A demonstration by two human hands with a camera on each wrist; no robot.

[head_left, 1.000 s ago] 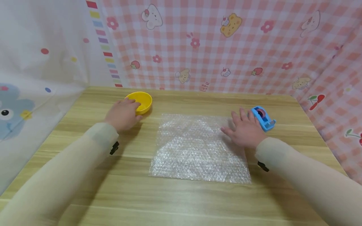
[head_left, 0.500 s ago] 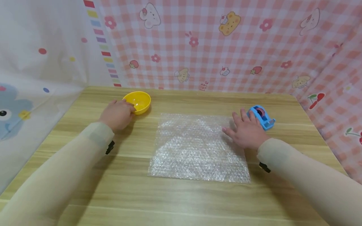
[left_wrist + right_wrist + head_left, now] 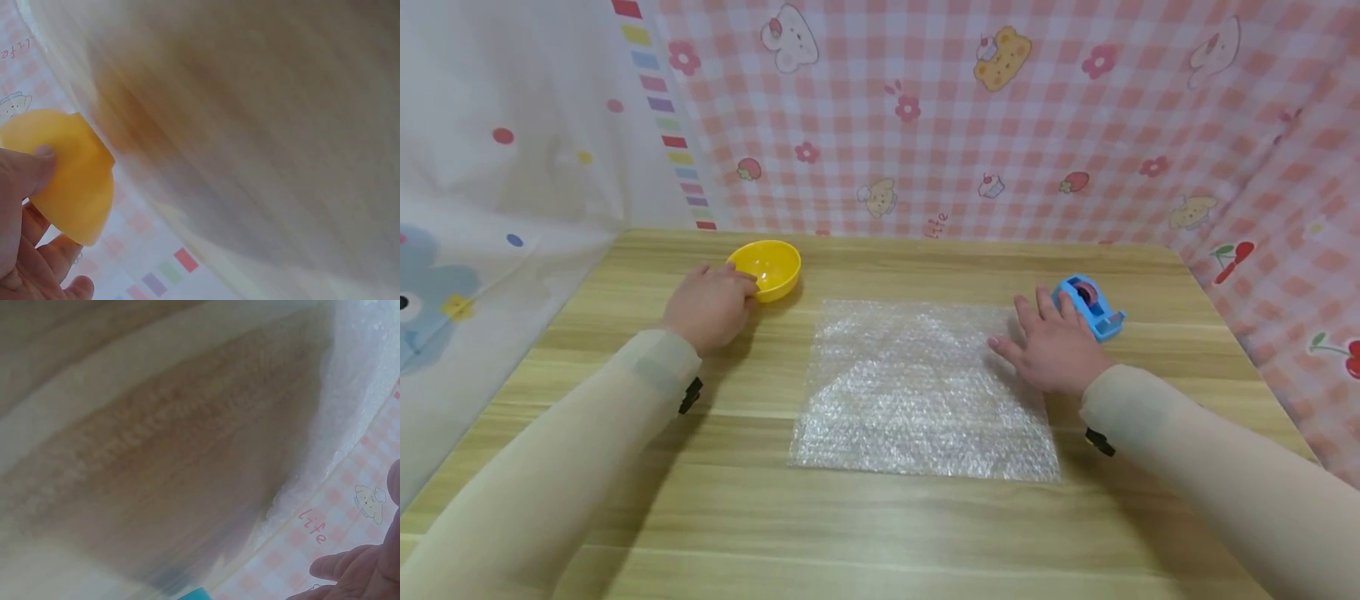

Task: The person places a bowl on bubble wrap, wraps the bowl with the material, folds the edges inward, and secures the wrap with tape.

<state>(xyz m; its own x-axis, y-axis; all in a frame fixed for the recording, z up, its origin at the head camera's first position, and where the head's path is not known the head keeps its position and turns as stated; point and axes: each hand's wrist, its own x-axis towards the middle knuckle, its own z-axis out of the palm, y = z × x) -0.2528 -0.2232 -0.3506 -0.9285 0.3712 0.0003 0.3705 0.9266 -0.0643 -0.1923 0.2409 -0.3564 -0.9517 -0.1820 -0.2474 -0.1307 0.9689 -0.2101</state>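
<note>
At the back left of the table, my left hand [image 3: 709, 308] pinches the near-left rim of a yellow bowl [image 3: 781, 268]. The left wrist view shows the thumb against the outside of the bowl [image 3: 78, 181], with fingers on the other side of its wall. On the right, my right hand [image 3: 1054, 350] is spread palm down over the upper right corner of a clear bubble wrap sheet [image 3: 917, 408]. Its fingertips overlap the near-left side of a blue tape dispenser [image 3: 1103, 320]. In the right wrist view, only part of the palm and some fingers [image 3: 340, 565] show at the lower right corner.
The bubble wrap lies flat on the wood-grain table [image 3: 850, 533] between the two hands. A pink checked cloth [image 3: 850, 108] hangs behind the table and along its right side. White dotted sheeting [image 3: 550, 183] hangs on the left.
My left hand has drawn slightly back to the left, its fingers going from spread over the bowl to pinching its rim. The right hand stays almost in place by the tape dispenser.
</note>
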